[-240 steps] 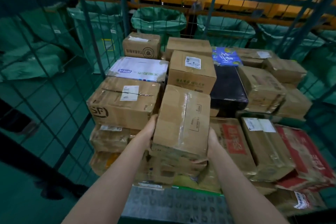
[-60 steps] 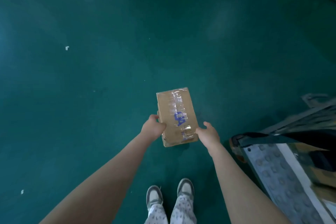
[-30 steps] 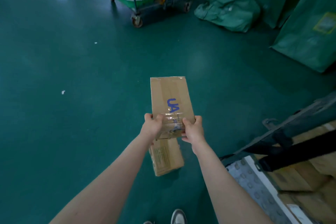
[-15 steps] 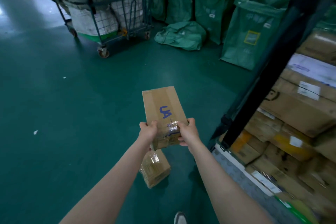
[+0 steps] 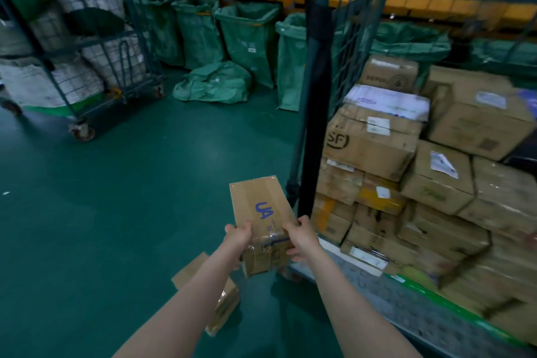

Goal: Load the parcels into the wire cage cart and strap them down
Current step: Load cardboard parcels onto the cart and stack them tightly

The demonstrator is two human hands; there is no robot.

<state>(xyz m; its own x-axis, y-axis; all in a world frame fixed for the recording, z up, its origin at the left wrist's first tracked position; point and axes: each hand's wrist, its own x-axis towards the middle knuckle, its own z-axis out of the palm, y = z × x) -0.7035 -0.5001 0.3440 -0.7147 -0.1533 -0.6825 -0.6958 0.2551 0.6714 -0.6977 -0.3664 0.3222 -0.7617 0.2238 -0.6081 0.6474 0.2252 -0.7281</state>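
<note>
In the middle of the frame, the left grip (image 5: pixel 239 235) and right grip (image 5: pixel 300 235) both curl round one brown box (image 5: pixel 258 203), while a second box (image 5: pixel 224 301) lies on the floor (image 5: pixel 116 212) at lower middle.

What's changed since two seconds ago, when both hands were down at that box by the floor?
The box with blue letters has been lifted. The left hand and right hand now grip its near end and hold it up beside the cart's corner post. The view has swung from the floor to the cart. A second box stays on the floor, as it was a second ago.
</note>
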